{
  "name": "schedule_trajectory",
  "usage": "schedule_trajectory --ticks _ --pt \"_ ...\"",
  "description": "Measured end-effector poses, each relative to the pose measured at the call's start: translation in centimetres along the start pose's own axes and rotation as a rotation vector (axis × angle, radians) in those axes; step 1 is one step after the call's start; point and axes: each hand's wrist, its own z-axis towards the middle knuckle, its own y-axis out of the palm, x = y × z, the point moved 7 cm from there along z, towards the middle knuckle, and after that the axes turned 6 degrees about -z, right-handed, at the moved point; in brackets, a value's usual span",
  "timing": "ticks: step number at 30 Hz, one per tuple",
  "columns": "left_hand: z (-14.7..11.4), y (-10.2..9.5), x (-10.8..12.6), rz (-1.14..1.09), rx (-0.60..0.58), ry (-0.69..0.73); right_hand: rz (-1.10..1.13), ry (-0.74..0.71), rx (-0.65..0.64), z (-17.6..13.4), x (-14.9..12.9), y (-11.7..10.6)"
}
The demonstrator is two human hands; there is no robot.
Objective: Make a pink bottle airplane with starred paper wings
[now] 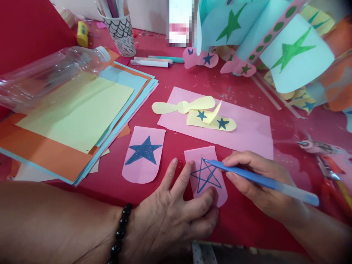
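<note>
From here I count two round-ended pink cards point(206, 178) near, one blue pen point(264, 180) at right, three loose markers point(150, 63) far, one patterned cup point(118, 31), one clear bottle point(59, 75) at left, one yellow propeller cutout point(182, 106), and two blue stars point(201, 116) on the yellow strip point(211, 125) touching it.

Red table point(176, 75) (lightly littered), pink cutouts point(143, 154), markers point(150, 63), cup point(121, 38)

Patterned cup point(121, 35): holds pens point(112, 8)
Clear bottle point(55, 79): lying left of cup
Yellow object point(83, 33): left of cup
</note>
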Motion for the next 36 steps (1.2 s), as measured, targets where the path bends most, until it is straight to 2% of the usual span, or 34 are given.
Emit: schedule_trajectory --ticks 7,13,21,27,36 --pt "0.11 -0.06 -0.16 0.005 -0.007 -0.01 -0.008 0.007 0.008 0.13 -0.22 0.0" --pt "-0.05 -0.12 0.01 0.005 -0.008 -0.011 -0.003 -0.008 -0.05 0.01 -0.36 0.23" --pt "-0.08 0.02 -0.16 0.007 0.002 -0.009 0.04 -0.113 -0.064 -0.33 -0.94 0.25" --pt "-0.02 -0.23 -0.13 0.014 0.011 -0.006 -0.014 -0.039 -0.001 -0.2 -0.48 -0.2" --pt "0.03 -0.1 -0.11 0.01 -0.025 0.001 -0.036 0.012 -0.02 -0.06 -0.02 0.15"
